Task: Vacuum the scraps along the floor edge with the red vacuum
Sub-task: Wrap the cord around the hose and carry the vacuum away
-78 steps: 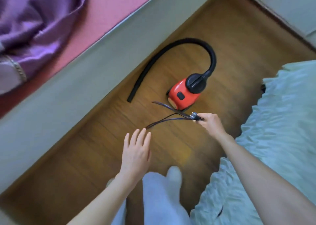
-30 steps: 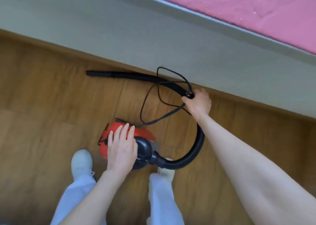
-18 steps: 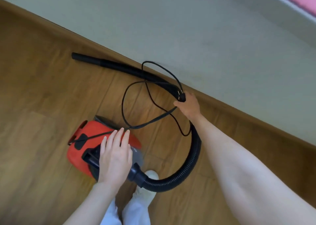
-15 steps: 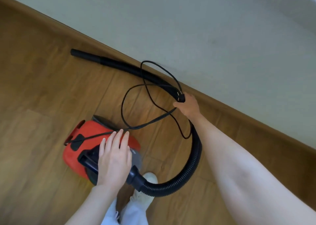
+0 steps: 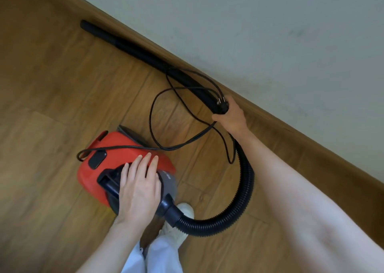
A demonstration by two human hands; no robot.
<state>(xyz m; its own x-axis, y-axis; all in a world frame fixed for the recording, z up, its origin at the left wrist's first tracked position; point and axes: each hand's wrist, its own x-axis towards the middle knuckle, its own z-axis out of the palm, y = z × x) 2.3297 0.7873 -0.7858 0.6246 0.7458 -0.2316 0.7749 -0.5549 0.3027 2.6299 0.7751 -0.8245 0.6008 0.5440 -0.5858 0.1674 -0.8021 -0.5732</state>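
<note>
The red vacuum (image 5: 116,146) sits on the wood floor by my feet. My left hand (image 5: 139,185) lies on top of it, over its black handle, with the fingers straight. A ribbed black hose (image 5: 245,189) curves from the vacuum's front up to my right hand (image 5: 231,117). That hand grips the hose's upper end together with the power plug (image 5: 221,103). The black wand (image 5: 135,48) runs from there along the baseboard to the upper left. The loose cord (image 5: 151,114) loops over the floor and across the vacuum. I can make out no scraps.
A wooden baseboard (image 5: 291,133) runs diagonally under a pale wall (image 5: 270,33). My white shoe (image 5: 185,210) and light trouser legs stand right behind the vacuum and under the hose. Bare wood floor (image 5: 52,85) spreads to the left.
My left hand came down onto the vacuum. My right hand carried the plug to the hose end and closed round both. Since half a second ago the grips are unchanged.
</note>
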